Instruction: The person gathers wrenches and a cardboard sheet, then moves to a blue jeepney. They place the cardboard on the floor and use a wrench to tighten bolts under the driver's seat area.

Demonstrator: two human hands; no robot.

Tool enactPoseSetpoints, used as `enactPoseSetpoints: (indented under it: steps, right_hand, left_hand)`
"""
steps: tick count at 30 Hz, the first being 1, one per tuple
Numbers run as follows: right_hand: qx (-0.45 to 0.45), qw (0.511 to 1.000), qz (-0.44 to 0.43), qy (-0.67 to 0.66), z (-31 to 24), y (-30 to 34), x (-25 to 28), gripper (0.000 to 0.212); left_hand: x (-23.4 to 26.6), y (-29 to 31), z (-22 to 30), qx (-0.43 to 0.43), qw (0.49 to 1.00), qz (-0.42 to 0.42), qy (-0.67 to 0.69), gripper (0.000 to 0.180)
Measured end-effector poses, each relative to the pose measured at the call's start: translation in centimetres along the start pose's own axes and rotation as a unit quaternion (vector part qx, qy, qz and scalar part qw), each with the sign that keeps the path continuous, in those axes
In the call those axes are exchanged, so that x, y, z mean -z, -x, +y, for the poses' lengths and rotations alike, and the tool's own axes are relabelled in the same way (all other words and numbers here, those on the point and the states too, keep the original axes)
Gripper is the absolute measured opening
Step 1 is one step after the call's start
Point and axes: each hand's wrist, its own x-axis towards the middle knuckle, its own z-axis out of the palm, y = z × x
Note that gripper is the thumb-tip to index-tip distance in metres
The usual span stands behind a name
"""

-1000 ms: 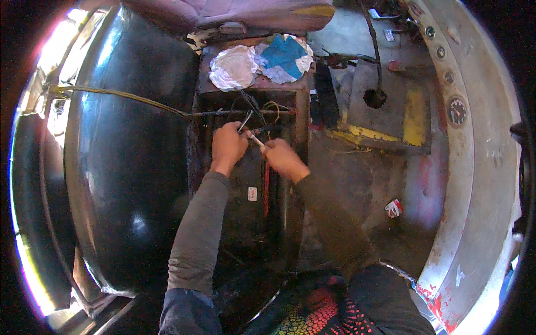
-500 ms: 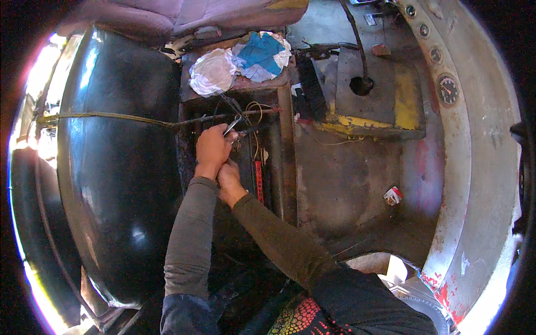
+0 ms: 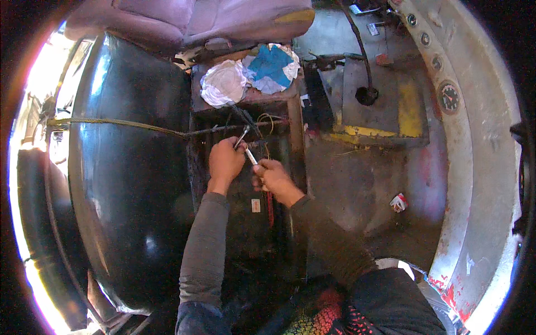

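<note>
Over a dark open compartment [image 3: 294,167], my two hands work close together. My left hand [image 3: 226,163] is closed round a shiny metal wrench [image 3: 243,134], whose upper end sticks out toward black cables [image 3: 241,113]. To its right, my right hand [image 3: 274,181] grips a slim, pale metal tool [image 3: 252,157]; its tip points up and left toward the left hand, and its exact kind cannot be made out. A thin yellow wire [image 3: 269,116] loops beside the cables. What the tools touch is hidden by the fingers.
A rope [image 3: 128,124] runs across the black rounded cover [image 3: 134,184] to a rusty bar [image 3: 223,129] over the compartment. White cloth [image 3: 222,84] and blue cloth [image 3: 272,66] lie on the far ledge. To the right are a lever [image 3: 357,44], gauges [image 3: 448,96] and a crumpled pack [image 3: 398,202].
My right hand has come out from beneath the left and moved right, showing the pale tool. A small label inside the compartment is now uncovered. The whole view has shifted slightly.
</note>
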Motion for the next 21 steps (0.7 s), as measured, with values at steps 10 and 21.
enactPoseSetpoints:
  steps: [10,21]
  right_hand:
    - [0.068,0.939,0.208,-0.266,6.1,-4.3,-9.8,0.029]
    - [0.047,0.998,0.036,-0.02,0.3,0.0,-1.7,0.023]
  left_hand:
    - [-0.4,-0.6,-0.9,-0.031,0.999,-0.033,-0.002,0.024]
    - [0.3,-0.2,-0.2,-0.007,0.999,0.006,0.038,0.022]
